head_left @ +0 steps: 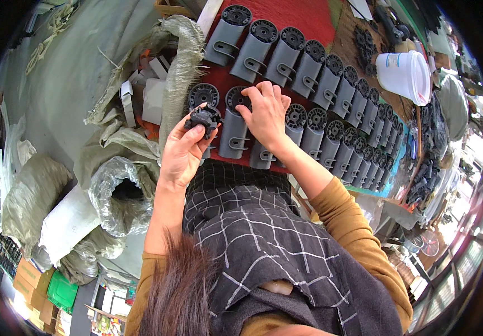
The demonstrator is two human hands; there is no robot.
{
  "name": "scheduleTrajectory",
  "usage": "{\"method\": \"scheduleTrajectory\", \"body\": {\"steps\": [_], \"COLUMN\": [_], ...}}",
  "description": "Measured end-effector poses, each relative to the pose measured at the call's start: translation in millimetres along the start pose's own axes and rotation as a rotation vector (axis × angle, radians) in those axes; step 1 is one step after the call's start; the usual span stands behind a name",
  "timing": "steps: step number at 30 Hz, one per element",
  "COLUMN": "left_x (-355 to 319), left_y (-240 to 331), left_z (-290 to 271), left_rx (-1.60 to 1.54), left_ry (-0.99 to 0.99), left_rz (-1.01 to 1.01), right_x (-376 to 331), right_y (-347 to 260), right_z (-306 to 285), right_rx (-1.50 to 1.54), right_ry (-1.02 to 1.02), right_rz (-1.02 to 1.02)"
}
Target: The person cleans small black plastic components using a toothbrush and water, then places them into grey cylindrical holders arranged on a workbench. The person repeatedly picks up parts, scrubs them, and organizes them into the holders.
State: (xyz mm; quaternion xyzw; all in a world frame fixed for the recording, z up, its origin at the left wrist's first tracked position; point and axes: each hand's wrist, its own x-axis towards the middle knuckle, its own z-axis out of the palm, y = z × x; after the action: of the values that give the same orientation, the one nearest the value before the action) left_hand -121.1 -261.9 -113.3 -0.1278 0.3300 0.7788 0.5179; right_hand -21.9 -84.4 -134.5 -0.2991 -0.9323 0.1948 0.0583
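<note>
In my left hand, a small cluster of black toothed plastic parts is pinched between thumb and fingers. My right hand is at the top of a grey plastic cylinder in the near row. Its curled thumb and forefinger rest at the rim of that cylinder's black round cap. To the left of it, another capped cylinder stands partly behind my left hand. More grey cylinders with black slotted caps continue to the right; my right hand and wrist hide part of the row.
A far row of similar cylinders stands on the red tabletop. At the far right are a white bucket and black parts. Left of the table, an open woven sack holds scraps, beside a clear plastic bag.
</note>
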Motion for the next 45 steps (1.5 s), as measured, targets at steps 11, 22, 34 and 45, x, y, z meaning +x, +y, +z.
{"method": "scheduleTrajectory", "body": {"steps": [11,22,34,45], "left_x": [5,13,17,18], "left_y": [-5,-14,-14,-17], "left_z": [17,20,30,39], "left_rx": [0.114,0.098,0.131,0.213], "left_ry": [-0.047,-0.05,-0.055,-0.074], "left_rz": [-0.093,-0.116,-0.104,-0.163], "right_x": [-30,-49,-75,-66], "right_y": [3,37,48,35], "right_z": [-48,2,-16,-36], "right_rx": [0.976,0.077,-0.161,0.076], "right_ry": [-0.145,0.081,-0.015,-0.049], "right_rz": [0.38,0.326,-0.111,0.03]}}
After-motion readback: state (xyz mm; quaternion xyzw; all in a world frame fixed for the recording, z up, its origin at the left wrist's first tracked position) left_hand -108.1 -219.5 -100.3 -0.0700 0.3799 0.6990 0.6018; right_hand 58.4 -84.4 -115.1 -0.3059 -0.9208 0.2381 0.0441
